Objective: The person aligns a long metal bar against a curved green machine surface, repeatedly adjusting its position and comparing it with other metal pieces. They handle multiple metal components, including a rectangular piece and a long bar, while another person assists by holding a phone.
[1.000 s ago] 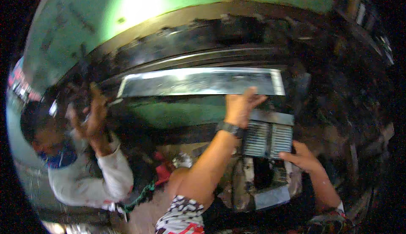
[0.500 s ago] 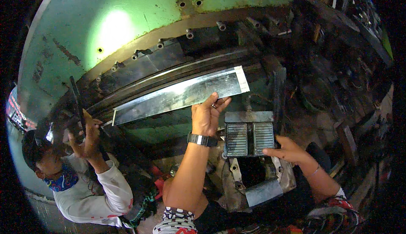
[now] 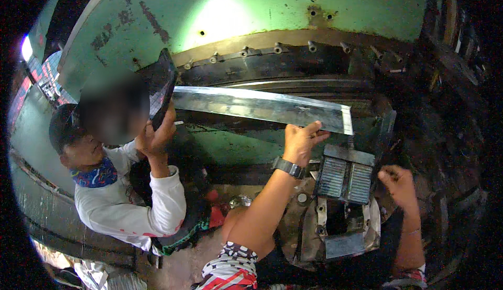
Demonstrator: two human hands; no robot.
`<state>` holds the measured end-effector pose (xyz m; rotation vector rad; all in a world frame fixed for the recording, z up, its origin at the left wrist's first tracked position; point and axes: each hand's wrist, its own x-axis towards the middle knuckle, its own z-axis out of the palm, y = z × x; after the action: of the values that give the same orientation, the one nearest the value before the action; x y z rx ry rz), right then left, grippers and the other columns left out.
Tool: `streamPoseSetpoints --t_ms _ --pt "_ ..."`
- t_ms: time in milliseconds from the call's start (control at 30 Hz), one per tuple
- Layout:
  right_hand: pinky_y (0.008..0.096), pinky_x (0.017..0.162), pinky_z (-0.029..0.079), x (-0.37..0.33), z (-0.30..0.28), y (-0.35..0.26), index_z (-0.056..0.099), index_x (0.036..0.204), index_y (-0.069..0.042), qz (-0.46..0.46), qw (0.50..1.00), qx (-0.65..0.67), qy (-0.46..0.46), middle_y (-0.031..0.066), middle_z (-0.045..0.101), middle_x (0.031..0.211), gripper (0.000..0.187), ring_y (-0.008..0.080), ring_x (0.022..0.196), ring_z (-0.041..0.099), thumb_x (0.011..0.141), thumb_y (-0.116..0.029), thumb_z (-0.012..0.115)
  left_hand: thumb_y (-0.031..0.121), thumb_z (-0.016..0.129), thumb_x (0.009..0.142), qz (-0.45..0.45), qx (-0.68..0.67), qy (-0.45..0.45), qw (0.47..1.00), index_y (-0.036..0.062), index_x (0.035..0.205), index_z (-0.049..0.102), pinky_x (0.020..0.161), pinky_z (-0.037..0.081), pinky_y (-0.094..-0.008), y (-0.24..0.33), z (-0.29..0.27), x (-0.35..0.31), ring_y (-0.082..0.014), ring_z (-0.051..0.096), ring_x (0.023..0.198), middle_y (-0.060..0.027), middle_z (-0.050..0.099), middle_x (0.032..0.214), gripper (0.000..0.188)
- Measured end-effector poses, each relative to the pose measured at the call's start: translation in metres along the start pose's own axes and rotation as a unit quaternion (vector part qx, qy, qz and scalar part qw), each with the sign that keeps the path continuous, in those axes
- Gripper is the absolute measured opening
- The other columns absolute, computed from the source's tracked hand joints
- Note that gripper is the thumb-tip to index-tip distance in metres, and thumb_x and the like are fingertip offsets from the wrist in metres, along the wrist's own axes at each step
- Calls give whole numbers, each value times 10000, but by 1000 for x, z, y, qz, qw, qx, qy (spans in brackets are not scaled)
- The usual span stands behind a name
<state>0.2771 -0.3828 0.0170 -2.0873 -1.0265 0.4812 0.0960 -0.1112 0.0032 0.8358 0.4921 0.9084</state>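
Tilted the other way now, the metal strip (image 3: 262, 106) rests under my left hand (image 3: 299, 142), gripped; right hand (image 3: 398, 182) loosely curled, empty. Strip not yet seated in the press (image 3: 293, 7).

The left hand (image 3: 299, 142) is raised well above the elbow, the bare forearm running up from the lower edge and slanting to the right. Its fingers (image 3: 313, 128) are curled over at the top with the thumb set below them, so a pinching hold is formed; a dark band is worn at the wrist just under the grip. The right hand (image 3: 399, 184) is held lower and to the right, apart from the left. Its fingers are bent inward loosely, and nothing is seen clasped in them.
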Motion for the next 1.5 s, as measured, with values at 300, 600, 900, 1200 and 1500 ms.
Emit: streamPoseSetpoints --t_ms 300,600,900,1200,1500 --pt "386 1013 476 51 6 -162 672 1231 15 -326 942 -68 54 178 699 1183 433 301 1122 655 873 -216 747 122 739 898 1 52 -67 996 27 1037 652 619 507 -293 -31 19 -25 -166 638 742 -79 696 970 189" --pt "397 914 527 127 90 -189 686 1210 6 -330 938 -94 -53 229 713 1129 400 348 1026 704 902 -248 703 92 719 935 16 33 -75 996 25 1102 620 688 567 -286 -36 37 -54 -127 666 788 -18 664 878 205" --pt "408 697 525 115 89 -174 711 948 6 -380 915 -83 108 184 692 840 236 344 756 684 936 -225 666 126 708 941 141 141 -106 974 8 1164 617 705 520 -302 -46 36 -57 -115 605 862 -39 658 1040 268" --pt "492 944 494 88 104 -162 695 1119 8 -396 916 39 48 237 673 1114 330 408 1053 630 969 -273 610 415 578 1035 289 220 74 929 50 1024 577 640 469 -317 28 14 -65 -123 543 739 -16 607 877 364" --pt "403 751 567 -87 -160 -85 667 1116 8 -355 915 -85 170 152 717 939 344 321 835 689 918 -273 644 220 602 1018 366 424 155 813 -47 1245 600 875 556 -414 114 -79 -86 -266 658 991 -180 658 1224 350"
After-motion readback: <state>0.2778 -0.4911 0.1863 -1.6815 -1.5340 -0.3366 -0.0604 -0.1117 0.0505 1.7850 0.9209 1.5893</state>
